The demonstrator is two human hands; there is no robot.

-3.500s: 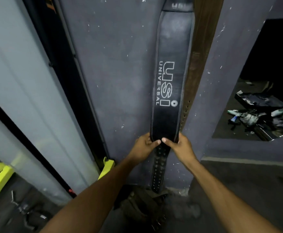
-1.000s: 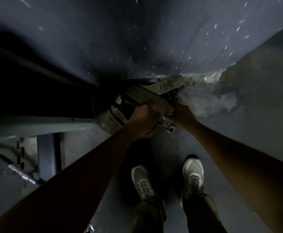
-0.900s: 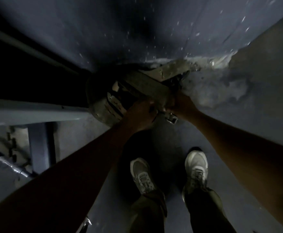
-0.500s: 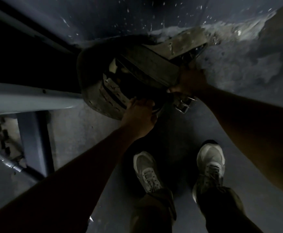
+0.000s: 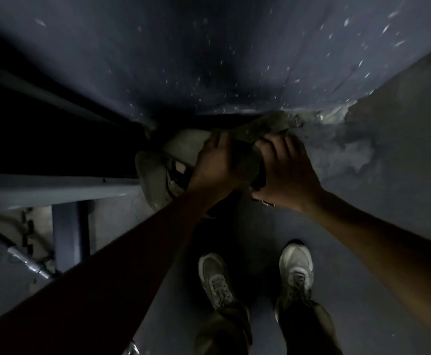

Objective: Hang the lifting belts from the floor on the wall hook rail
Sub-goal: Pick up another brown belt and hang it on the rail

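A worn olive-grey lifting belt [image 5: 155, 175] lies coiled on the floor at the foot of the dark wall [image 5: 209, 60]. My left hand [image 5: 217, 162] grips its upper part from the left. My right hand [image 5: 283, 172] grips the same belt from the right, fingers wrapped over it. A metal buckle [image 5: 267, 203] peeks out under my right wrist. The hook rail and the hung black belt are out of view.
My two shoes [image 5: 255, 275] stand on the dark floor just behind the belt. A grey metal frame beam [image 5: 55, 188] with a post runs along the left. A steel bar end [image 5: 27, 260] lies at lower left. Cracked pale plaster [image 5: 332, 116] marks the wall base.
I let go of the hung black belt and bent down to the floor. Both hands have closed together over the coiled belt, which is now bunched more tightly than half a second ago.
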